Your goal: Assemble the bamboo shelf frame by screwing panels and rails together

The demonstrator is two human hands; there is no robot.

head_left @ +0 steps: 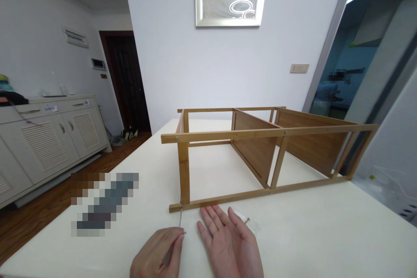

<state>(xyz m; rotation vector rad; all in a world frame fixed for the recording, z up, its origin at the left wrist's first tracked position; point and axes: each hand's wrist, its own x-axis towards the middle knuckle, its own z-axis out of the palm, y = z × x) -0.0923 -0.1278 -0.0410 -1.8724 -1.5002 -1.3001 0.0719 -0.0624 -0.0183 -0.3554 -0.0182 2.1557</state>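
Observation:
A wooden shelf frame (224, 134) lies on its side on a white table (130, 230). In my left hand (158, 252), the fingers pinch a thin metal hex key (180, 218). The key's far tip meets the near end of the lower rail (221, 200), by the end crosspiece (184, 173). My right hand (228, 243) is open, palm up, with its fingertips at the underside of that rail. Just right of its thumb lies a screw (247, 220), beside a small clear plastic bag (240, 215) partly hidden by the hand.
A blurred dark object (112, 202) lies on the table's left side. Two panels, one nearer (256, 147) and one farther (312, 139), span the frame. A white cabinet (55, 134) stands left; a clear bin (391, 191) is at right. A person (325, 95) stands beyond the doorway.

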